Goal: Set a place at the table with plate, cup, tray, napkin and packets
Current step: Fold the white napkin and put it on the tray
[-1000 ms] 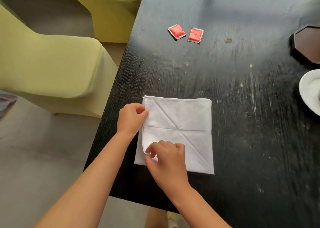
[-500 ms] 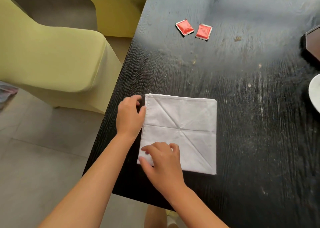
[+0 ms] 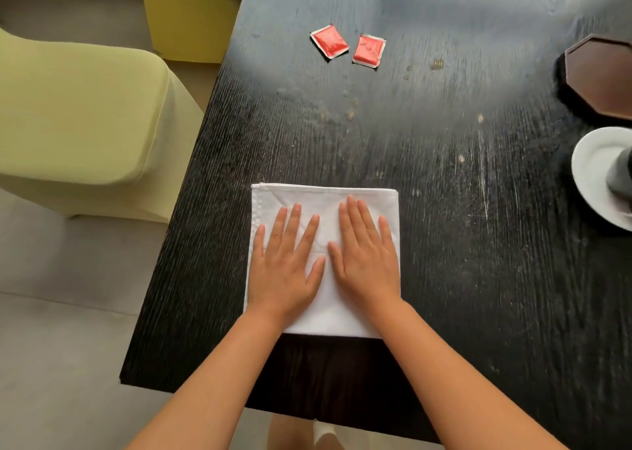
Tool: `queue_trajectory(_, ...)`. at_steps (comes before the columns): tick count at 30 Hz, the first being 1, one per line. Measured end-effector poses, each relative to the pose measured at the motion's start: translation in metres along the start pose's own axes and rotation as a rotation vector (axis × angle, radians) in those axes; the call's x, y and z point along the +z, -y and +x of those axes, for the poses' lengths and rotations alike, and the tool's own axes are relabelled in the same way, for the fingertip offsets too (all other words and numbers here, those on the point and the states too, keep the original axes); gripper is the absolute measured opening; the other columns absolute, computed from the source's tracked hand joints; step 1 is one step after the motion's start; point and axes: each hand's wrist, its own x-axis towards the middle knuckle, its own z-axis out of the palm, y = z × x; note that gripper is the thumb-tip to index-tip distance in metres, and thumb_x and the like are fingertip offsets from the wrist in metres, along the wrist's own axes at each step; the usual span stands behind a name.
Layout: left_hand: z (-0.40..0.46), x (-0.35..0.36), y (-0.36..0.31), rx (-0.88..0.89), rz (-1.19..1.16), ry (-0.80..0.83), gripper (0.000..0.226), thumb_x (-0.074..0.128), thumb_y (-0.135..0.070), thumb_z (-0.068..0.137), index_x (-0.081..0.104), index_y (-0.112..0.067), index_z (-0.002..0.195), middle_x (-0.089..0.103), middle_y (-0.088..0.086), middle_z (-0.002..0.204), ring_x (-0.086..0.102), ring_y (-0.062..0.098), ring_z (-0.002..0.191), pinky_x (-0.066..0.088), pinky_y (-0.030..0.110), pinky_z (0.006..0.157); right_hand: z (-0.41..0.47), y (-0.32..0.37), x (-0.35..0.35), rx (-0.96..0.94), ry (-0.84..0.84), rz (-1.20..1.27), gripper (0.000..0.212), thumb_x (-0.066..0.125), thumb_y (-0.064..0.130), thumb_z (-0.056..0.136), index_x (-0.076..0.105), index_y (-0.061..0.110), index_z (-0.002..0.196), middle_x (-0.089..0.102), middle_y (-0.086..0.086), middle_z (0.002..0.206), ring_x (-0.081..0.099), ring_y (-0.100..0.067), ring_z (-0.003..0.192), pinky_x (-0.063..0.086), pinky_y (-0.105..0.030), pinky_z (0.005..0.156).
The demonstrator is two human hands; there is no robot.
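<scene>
A white folded napkin (image 3: pixel 325 196) lies flat near the front left corner of the black table (image 3: pixel 444 210). My left hand (image 3: pixel 285 261) and my right hand (image 3: pixel 364 256) rest palm-down on it side by side, fingers spread, holding nothing. Two red packets (image 3: pixel 329 41) (image 3: pixel 368 50) lie farther back on the table. At the right edge sits a white plate (image 3: pixel 591 172) with a dark grey cup (image 3: pixel 620 172) standing on it, both cut off by the frame. Behind it lies a dark brown octagonal tray (image 3: pixel 598 76).
Two yellow-green covered chairs stand left of the table, one close (image 3: pixel 78 124) and one farther back (image 3: pixel 191 11). The table's left edge and front corner are near my arms. Grey floor lies below.
Both hands left the napkin's left edge and now press flat on its middle. The napkin lies flattened; the view shifted so the plate, cup and tray show more.
</scene>
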Motion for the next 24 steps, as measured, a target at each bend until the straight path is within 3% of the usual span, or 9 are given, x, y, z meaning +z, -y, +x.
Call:
queue_trajectory(3,0.000,0.000,0.001,0.009,0.029,0.009,0.069,0.035,-0.052,0.083,0.027,-0.023,0.145,0.023,0.009,0.154,0.019,0.028,0.142,0.009,0.048,0.113,0.015,-0.021,-0.006,0.040,-0.011,-0.104,0.066,0.032,0.040,0.094,0.006,0.011,0.148,0.004,-0.004,0.158,-0.010,-0.010,0.141,-0.015,-0.037,0.113)
queue_trajectory(11,0.000,-0.002,-0.001,0.010,0.053,0.003,0.076,0.033,-0.059,0.080,0.023,-0.023,0.146,0.020,0.009,0.155,0.017,0.030,0.143,0.005,0.047,0.113,0.029,-0.039,-0.021,0.115,0.029,-0.191,0.070,0.024,0.047,0.094,-0.003,0.011,0.147,-0.005,-0.004,0.158,-0.007,-0.014,0.145,-0.015,-0.042,0.113)
queue_trajectory(13,0.000,-0.004,-0.002,0.005,0.037,0.003,0.075,0.031,-0.059,0.080,0.019,-0.023,0.146,0.015,0.007,0.155,0.014,0.029,0.143,0.003,0.047,0.114,0.017,-0.036,-0.025,0.120,0.018,-0.183,0.070,0.021,0.048,0.093,0.001,0.009,0.147,-0.001,-0.006,0.158,-0.004,-0.016,0.145,-0.013,-0.045,0.114)
queue_trajectory(18,0.000,-0.004,-0.023,-0.093,-0.044,-0.047,0.065,0.024,-0.050,0.087,0.010,-0.028,0.146,0.003,0.001,0.155,0.006,0.019,0.145,-0.010,0.051,0.111,-0.048,-0.021,-0.022,0.068,-0.020,-0.153,0.064,0.025,0.041,0.090,0.029,0.004,0.143,0.028,-0.011,0.152,0.018,-0.023,0.140,0.009,-0.050,0.114)
queue_trajectory(21,0.010,0.000,-0.052,0.034,-0.022,-0.030,0.058,0.022,-0.042,0.091,0.014,-0.029,0.147,0.006,0.001,0.156,0.007,0.019,0.145,-0.005,0.053,0.112,-0.073,-0.014,-0.014,0.089,0.021,-0.166,0.062,0.027,0.039,0.091,0.031,0.004,0.142,0.030,-0.012,0.151,0.020,-0.023,0.140,0.011,-0.048,0.111)
queue_trajectory(24,0.022,0.006,-0.063,0.077,0.016,0.038,0.059,0.017,-0.046,0.090,0.015,-0.031,0.147,0.008,0.000,0.158,0.005,0.019,0.145,-0.001,0.053,0.113,-0.085,-0.012,-0.012,0.120,0.038,-0.188,0.061,0.028,0.040,0.091,0.031,0.007,0.142,0.030,-0.011,0.151,0.022,-0.022,0.140,0.014,-0.048,0.110)
